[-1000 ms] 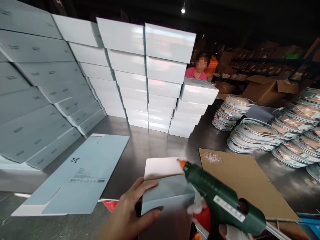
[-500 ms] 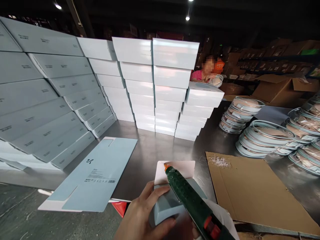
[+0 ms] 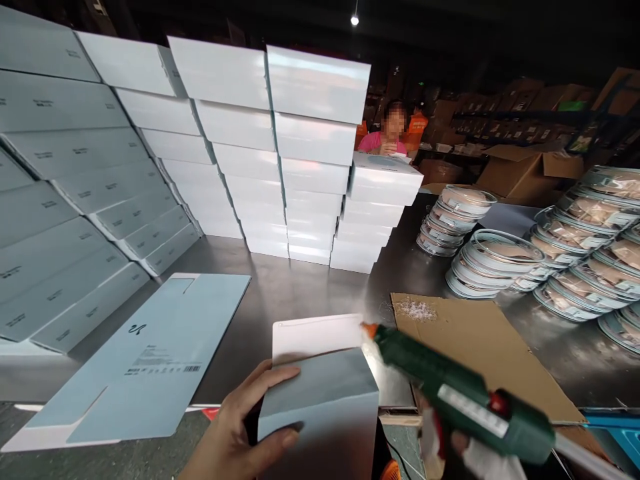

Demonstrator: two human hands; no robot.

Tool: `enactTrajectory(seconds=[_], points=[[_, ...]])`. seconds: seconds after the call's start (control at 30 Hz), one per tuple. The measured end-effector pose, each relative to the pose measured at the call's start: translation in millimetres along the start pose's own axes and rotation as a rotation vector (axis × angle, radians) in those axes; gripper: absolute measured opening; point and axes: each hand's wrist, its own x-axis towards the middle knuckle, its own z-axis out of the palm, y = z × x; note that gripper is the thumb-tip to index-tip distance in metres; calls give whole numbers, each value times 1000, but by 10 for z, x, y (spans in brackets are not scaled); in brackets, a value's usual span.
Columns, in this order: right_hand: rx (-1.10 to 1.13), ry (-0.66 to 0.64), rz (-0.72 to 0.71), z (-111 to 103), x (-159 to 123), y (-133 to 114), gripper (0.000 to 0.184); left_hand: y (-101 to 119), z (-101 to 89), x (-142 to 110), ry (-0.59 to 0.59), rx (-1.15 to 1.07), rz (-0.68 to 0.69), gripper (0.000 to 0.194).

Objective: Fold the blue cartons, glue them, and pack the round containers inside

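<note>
Clamps left fingers (image 3: 273, 379) on a box (image 3: 320, 387), white flap (image 3: 320, 335) still sticking out; wraps right fingers (image 3: 459, 441) round a glue gun (image 3: 437, 372); has formed boxes (image 3: 313, 139) stacked beyond, a blank (image 3: 155, 333) still flat.

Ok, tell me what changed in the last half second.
The dark-green plastic glue gun swung right, its orange tip passing from the left end of the white cardboard flap to its right end. Neither hand grasped or released anything: the right hand still holds the gun, the left hand the pale-blue cardboard box.
</note>
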Motion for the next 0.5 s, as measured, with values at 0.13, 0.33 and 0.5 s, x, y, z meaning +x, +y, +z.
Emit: enactTrajectory(seconds=[0.13, 0.33, 0.5], points=[[188, 139, 165, -315, 391, -79, 45, -14, -72, 19, -58, -38, 25, 47], [-177, 349, 450, -864, 584, -11, 32, 24, -91, 34, -122, -17, 23, 47], [-109, 33, 0, -213, 279, -120, 93, -59, -47, 12, -132, 17, -1, 49]])
